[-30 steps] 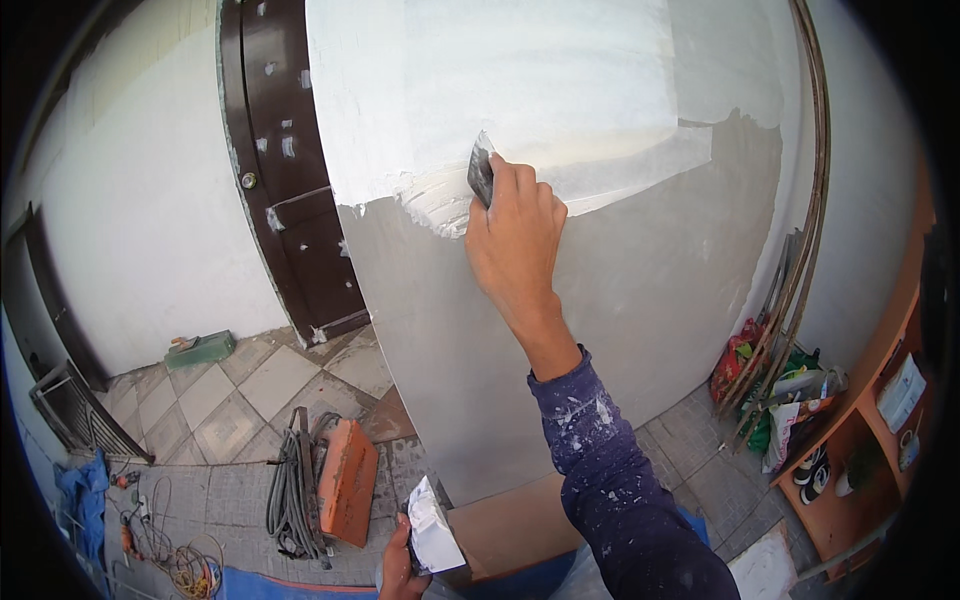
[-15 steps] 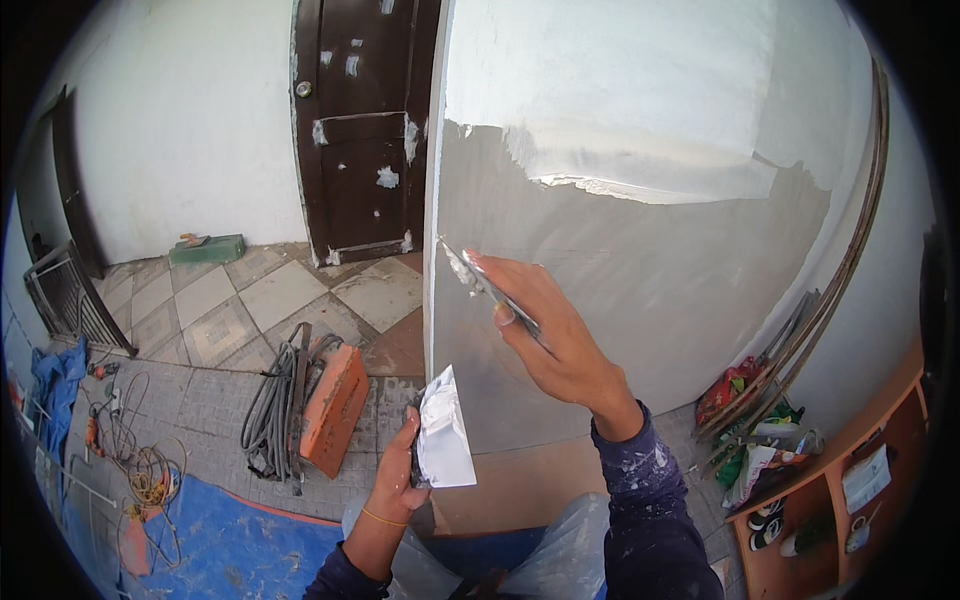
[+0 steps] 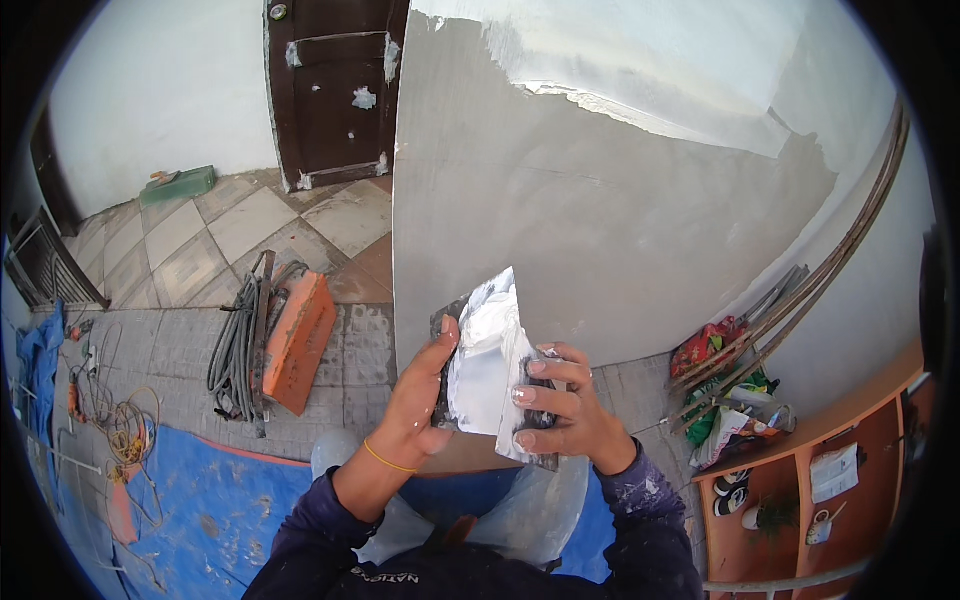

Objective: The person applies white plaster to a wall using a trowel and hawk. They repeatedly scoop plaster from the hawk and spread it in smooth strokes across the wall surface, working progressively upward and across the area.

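Note:
My left hand (image 3: 412, 385) is closed round the dark back of a wide putty knife (image 3: 480, 385), whose flat face carries a thick smear of white putty (image 3: 492, 320). My right hand (image 3: 570, 405) grips a second putty knife (image 3: 511, 425), fingers wrapped over its dark back. The two blades meet or overlap in front of my body, the right one's edge against the loaded face. White flecks coat my right fingertips. Ahead stands a wall (image 3: 620, 235), grey below, with a white coat (image 3: 640, 60) over its upper part ending in a ragged putty ridge.
An orange case (image 3: 300, 345) with coiled grey hose (image 3: 235, 350) stands left. Blue tarpaulin (image 3: 230, 510) covers the near-left floor, beside tangled cords (image 3: 130, 450). Long poles (image 3: 820, 270) lean at right above bags (image 3: 735, 430). An orange shelf (image 3: 790, 470) holds shoes. A dark door (image 3: 335, 110) is behind.
My right hand has come down from the wall with its putty knife to the blade in my left hand. Both hands are now together, and the view has tilted downward.

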A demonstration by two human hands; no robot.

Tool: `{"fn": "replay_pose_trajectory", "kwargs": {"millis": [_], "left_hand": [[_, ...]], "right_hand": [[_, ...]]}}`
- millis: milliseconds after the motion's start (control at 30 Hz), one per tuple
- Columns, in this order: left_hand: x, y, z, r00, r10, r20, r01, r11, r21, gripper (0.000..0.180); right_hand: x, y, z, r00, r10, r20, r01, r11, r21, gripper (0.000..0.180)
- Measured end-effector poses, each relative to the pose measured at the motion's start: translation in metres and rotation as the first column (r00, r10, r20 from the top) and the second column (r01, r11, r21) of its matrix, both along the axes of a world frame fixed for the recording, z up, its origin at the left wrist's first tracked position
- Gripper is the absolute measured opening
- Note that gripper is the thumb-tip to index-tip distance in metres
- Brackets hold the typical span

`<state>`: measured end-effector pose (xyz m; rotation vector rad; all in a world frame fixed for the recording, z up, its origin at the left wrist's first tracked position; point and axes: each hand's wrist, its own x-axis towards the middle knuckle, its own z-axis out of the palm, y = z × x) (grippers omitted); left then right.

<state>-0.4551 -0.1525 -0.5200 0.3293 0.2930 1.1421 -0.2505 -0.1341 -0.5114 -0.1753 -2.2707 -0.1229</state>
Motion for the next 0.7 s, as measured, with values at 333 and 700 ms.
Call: {"fn": "replay_pose_trajectory", "kwargs": {"millis": [333,700], "left_hand": [[0.008,-0.009,-0.043,0.976,0.175,-0.129,-0.196,0.966,-0.171,0.044],[0.047,-0.005,-0.033,1.000,0.008,0.010,-0.006,0.987,-0.160,0.039]], "right_hand": [[0.029,-0.003,-0.059,0.883,-0.458,-0.104,0.278,0.689,-0.669,0.042],[0.014,-0.028,-0.047,0.960,-0.164,-0.228,0.108,0.965,-0.240,0.053]]}}
